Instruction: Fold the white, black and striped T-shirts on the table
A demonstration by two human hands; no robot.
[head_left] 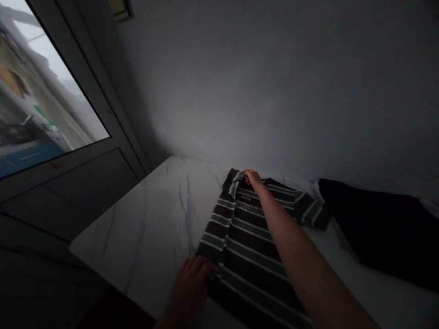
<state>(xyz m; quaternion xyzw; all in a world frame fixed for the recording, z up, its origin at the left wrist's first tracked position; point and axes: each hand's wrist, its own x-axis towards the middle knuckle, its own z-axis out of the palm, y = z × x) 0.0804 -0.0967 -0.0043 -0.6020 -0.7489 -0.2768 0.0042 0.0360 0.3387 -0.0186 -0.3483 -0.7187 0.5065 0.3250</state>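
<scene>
A dark short-sleeved shirt (254, 246) with green bands and thin white stripes lies spread on the marble-patterned table. Its left side is folded inward in a long strip, and the sleeve on that side lies over near the shoulder. Reaching across the shirt, my right hand (253, 177) pinches the cloth close to the collar at the far end. My left hand (194, 278) has its fingers curled onto the folded left edge, lower down. My right forearm hides part of the shirt's middle and right side.
The white table (147, 224) with grey veins meets a plain wall (257, 91) at its far edge. To the right lies a black folded cloth (384, 224). A door with a glass pane (51, 82) stands at the left. The room is dim.
</scene>
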